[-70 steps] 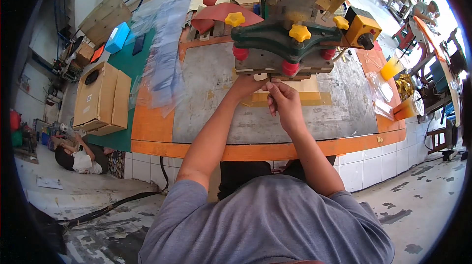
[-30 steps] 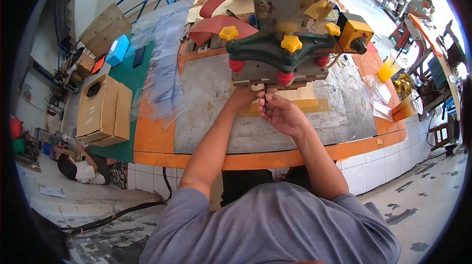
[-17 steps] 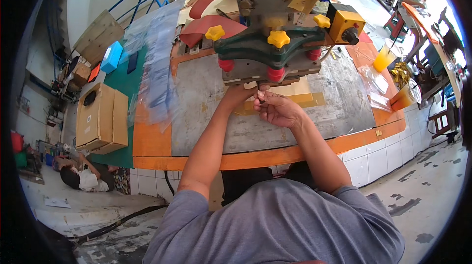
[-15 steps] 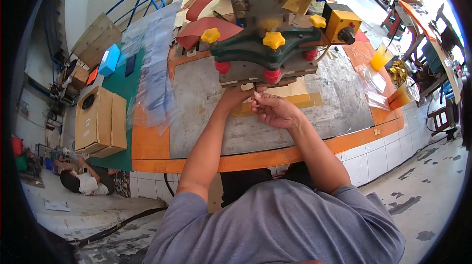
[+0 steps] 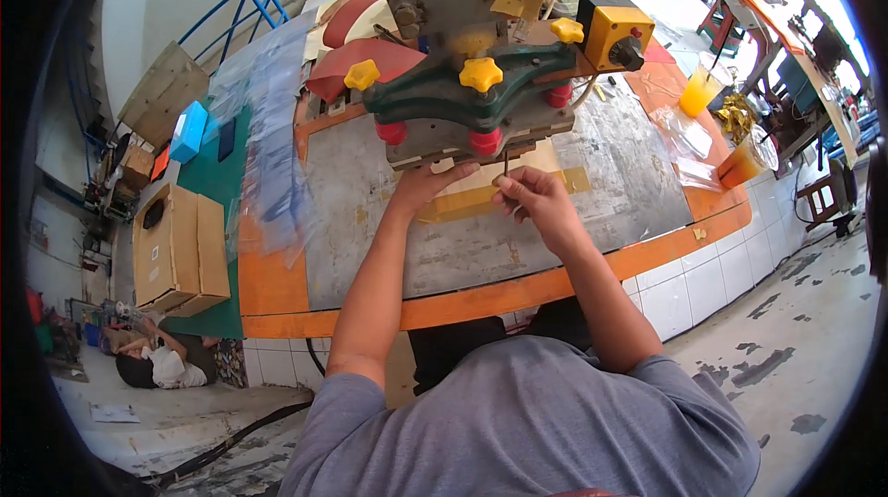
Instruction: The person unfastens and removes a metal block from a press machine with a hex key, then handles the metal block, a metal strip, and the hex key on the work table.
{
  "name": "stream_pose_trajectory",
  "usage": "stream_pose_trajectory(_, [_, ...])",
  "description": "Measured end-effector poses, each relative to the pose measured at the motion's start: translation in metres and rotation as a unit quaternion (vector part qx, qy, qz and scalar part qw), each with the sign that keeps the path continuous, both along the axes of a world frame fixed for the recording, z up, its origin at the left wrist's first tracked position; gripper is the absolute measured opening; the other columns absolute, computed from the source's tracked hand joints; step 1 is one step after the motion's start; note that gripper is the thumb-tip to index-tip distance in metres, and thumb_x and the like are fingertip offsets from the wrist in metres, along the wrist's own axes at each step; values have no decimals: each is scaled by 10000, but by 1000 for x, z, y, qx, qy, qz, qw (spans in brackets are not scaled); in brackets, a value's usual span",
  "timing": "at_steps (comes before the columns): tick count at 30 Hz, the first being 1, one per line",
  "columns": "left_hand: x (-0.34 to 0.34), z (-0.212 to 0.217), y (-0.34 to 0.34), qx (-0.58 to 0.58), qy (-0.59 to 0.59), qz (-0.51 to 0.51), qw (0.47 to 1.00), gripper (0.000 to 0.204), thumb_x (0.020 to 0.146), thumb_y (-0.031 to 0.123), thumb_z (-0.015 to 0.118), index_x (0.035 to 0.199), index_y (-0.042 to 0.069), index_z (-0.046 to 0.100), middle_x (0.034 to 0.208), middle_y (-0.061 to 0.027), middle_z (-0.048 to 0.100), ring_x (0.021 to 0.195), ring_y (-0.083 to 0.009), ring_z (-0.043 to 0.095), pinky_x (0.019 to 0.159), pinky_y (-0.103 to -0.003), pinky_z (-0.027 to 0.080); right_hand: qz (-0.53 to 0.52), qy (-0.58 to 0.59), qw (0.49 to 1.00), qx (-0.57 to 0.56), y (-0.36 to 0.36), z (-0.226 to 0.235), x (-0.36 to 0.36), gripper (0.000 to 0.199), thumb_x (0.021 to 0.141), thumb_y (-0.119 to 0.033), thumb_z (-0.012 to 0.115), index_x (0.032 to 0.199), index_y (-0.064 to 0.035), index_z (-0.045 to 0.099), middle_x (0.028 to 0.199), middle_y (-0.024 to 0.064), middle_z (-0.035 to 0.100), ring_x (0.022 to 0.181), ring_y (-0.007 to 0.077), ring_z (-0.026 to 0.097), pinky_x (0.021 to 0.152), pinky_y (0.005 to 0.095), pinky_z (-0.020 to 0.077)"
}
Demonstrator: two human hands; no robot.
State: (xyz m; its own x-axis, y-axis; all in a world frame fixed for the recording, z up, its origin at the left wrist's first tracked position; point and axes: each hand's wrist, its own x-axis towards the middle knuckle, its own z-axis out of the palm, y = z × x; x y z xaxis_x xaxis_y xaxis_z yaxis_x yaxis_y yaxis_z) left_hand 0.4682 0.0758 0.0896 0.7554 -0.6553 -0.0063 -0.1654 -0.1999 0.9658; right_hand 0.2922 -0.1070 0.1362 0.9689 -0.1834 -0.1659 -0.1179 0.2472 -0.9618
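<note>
In front of me stands a press with a dark green head (image 5: 481, 94), yellow star knobs (image 5: 481, 74) and red feet on a grey plate (image 5: 435, 151). My left hand (image 5: 425, 186) is at the plate's front edge, thumb stretched to the right; its other fingers are partly hidden. My right hand (image 5: 536, 200) is closed, thumb and fingers pinching a thin dark metal rod (image 5: 506, 162) that points up towards the plate's edge. Below lies a pale sheet (image 5: 541, 156) bordered by brown tape (image 5: 462, 207), on a scratched metal bed (image 5: 370, 247).
Clear plastic sheets (image 5: 273, 108) and a cardboard box (image 5: 180, 252) are at the left. A yellow control box (image 5: 614, 32) juts from the press. Cups of orange drink (image 5: 700, 92) stand on the right. Red curved pieces (image 5: 361, 69) lie behind. Other people work farther off.
My right hand has moved away from my left, to the right, with the rod in its pinch. The left thumb now lies along the plate edge. The whole view has shifted slightly.
</note>
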Motion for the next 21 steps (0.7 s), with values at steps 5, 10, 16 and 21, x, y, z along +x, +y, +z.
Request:
stream_pose_trajectory(5, [-10,28,-8,42,-8,-17,999,705,816,569,799,1276,49,674,1240,-77,700,1115,-209,647,975,-340,478,-28,5,1000,13,-20,-2,8,205,1002,-262,679,1022,-59,694,879,11,723,748,74,621,649,236,475])
stream_pose_trajectory(10, [-11,25,-6,14,22,6,1000,715,792,519,842,1286,34,663,1237,-81,699,1115,-211,648,984,-346,484,-15,1,998,62,-17,-2,7,210,1008,-271,672,1026,-64,700,889,5,710,728,66,603,649,234,475])
stream_pose_trajectory(16, [-9,18,-4,10,-4,27,1000,734,771,479,876,1297,20,650,1289,-100,671,1188,-218,616,1028,-352,464,29,14,975,222,-27,-9,7,238,1038,-272,618,1109,-54,680,872,-11,675,687,62,570,620,198,449])
stream_pose_trajectory(21, [-12,24,-5,31,-2,34,999,748,770,483,874,1307,17,642,1314,-107,659,1234,-223,594,1053,-349,444,31,10,963,268,-27,-6,7,250,1049,-279,593,1110,-54,682,828,-29,658,659,55,556,572,197,433])
